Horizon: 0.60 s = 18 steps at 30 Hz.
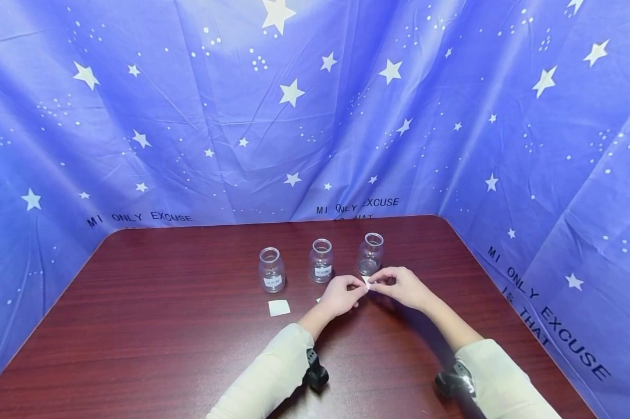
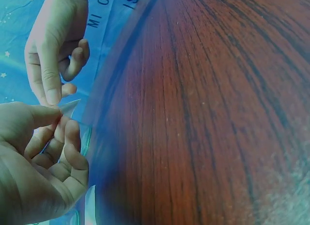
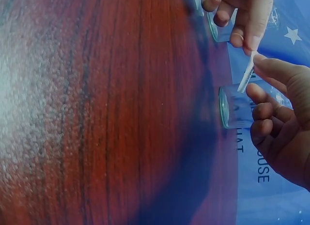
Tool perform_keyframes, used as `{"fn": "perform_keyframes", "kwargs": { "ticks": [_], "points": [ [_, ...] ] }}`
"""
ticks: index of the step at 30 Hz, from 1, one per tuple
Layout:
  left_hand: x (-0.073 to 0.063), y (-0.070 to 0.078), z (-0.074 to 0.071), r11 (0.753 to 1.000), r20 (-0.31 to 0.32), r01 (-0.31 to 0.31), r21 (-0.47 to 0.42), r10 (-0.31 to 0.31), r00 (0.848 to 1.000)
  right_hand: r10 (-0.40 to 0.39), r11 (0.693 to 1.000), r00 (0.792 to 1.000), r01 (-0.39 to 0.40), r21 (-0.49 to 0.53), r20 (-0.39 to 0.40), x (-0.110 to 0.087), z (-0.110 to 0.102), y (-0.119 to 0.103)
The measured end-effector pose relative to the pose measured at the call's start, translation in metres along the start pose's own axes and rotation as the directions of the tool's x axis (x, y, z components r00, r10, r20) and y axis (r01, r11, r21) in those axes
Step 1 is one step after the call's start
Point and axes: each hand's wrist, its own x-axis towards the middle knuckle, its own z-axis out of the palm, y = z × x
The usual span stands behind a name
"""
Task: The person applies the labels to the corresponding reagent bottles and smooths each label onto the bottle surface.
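In front of the rightmost glass jar, my left hand and right hand meet fingertip to fingertip. Between them is a small white label, raised off the table and seen nearly edge-on in the right wrist view. My left thumb and fingertips pinch one end of it, and the right thumb and index finger pinch it close by. From the left wrist, one pointed corner of the label sticks out past the fingertips. No label shows on the rightmost jar.
A middle jar and a left jar stand in the row, each with a printed white label on its front. A white paper square lies before the left jar; another piece is mostly hidden behind my left hand. Starry blue cloth borders the table.
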Motion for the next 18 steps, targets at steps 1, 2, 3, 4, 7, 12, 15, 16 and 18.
{"fn": "perform_keyframes", "kwargs": {
  "ticks": [1, 2, 3, 4, 7, 12, 15, 16, 18],
  "points": [
    [0.0001, -0.0002, 0.0001, 1.0, 0.005, -0.003, -0.004, 0.003, 1.0, 0.001, 1.0, 1.0, -0.001, 0.001, 0.001, -0.0001, 0.0001, -0.0001],
    [0.0003, -0.0006, 0.0003, 1.0, 0.011, -0.005, -0.011, 0.005, 1.0, 0.003, 1.0, 1.0, -0.003, 0.003, 0.002, -0.0003, 0.0001, -0.0002],
    [0.0003, -0.0006, 0.0004, 1.0, 0.014, -0.008, -0.014, 0.009, 1.0, 0.004, 1.0, 1.0, -0.004, 0.003, 0.005, -0.0003, 0.0001, -0.0003],
    [0.0003, -0.0007, 0.0004, 1.0, 0.014, -0.012, -0.015, 0.012, 1.0, 0.005, 1.0, 1.0, -0.005, 0.003, 0.007, -0.0002, 0.0002, -0.0004],
    [-0.0003, 0.0, -0.0008, 1.0, 0.021, -0.012, -0.025, 0.012, 1.0, 0.002, 1.0, 1.0, -0.002, -0.002, 0.015, 0.0002, 0.0004, -0.0001],
    [-0.0014, -0.0012, -0.0024, 0.999, 0.026, -0.018, -0.034, 0.019, 0.999, -0.016, 1.0, 0.999, 0.015, 0.015, 0.048, -0.0007, 0.0001, 0.0005],
    [-0.001, -0.0029, -0.0025, 0.999, 0.03, -0.022, -0.044, 0.023, 0.999, -0.037, 0.999, 0.997, 0.036, 0.017, 0.062, -0.0015, 0.0, 0.0006],
    [-0.0008, -0.0031, -0.0025, 0.998, 0.034, -0.02, -0.052, 0.022, 0.999, -0.037, 0.999, 0.997, 0.036, 0.019, 0.064, -0.0016, 0.0002, 0.0004],
    [-0.0007, -0.0036, -0.0026, 0.998, 0.037, -0.024, -0.063, 0.027, 0.999, -0.041, 0.999, 0.997, 0.04, 0.015, 0.067, -0.0017, 0.0, 0.0001]
  ]
}}
